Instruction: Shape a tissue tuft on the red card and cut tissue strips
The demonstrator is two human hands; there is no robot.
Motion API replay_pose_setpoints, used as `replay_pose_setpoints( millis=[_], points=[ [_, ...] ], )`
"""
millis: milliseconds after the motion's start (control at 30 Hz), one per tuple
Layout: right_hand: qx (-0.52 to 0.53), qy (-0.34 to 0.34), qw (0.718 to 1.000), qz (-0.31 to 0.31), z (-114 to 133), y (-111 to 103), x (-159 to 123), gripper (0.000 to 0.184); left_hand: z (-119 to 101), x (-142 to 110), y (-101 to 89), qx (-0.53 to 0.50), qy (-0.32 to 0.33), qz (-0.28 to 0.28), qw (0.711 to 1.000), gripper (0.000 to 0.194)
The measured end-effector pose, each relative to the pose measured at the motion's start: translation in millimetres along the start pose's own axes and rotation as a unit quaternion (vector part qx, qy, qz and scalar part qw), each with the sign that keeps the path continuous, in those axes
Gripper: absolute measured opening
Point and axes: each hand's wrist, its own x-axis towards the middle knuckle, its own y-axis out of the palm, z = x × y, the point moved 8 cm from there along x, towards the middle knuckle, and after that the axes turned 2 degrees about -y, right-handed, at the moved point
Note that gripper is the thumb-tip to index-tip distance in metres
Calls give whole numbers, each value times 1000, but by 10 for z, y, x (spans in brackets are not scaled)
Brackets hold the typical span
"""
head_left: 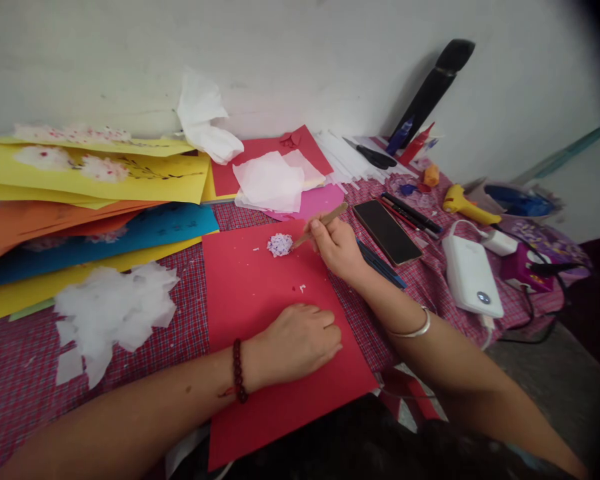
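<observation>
A sheet of red paper (240, 293) lies in front of me. On its upper part sits a small round heap of white and purple paper bits (280, 245), with a few loose scraps around it. My right hand (336, 247) is closed around a flat wooden craft stick (330, 217), whose lower end touches the heap's right edge. Lower on the sheet rests my left hand (295, 343), its fingers curled in a loose fist and their undersides hidden; no object shows in it.
White tissue pieces (115, 307) and coloured sheets (155, 173) lie left. Behind are crumpled tissue (205, 123) and scissors (373, 157). To the right are a phone (387, 231), pens (413, 210), a yellow glue gun (470, 207) and a white power bank (473, 277) with cables.
</observation>
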Motion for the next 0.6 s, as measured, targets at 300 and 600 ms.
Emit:
replay_pose_setpoints(
  millis=[300,600],
  points=[
    [0,1,1000,6,-20,30,2,49,2,-12,18,-2,-1,5,1000,21],
    [66,16,998,-7,83,33,-73,43,-6,1,23,-7,-1,13,1000,22]
  ],
)
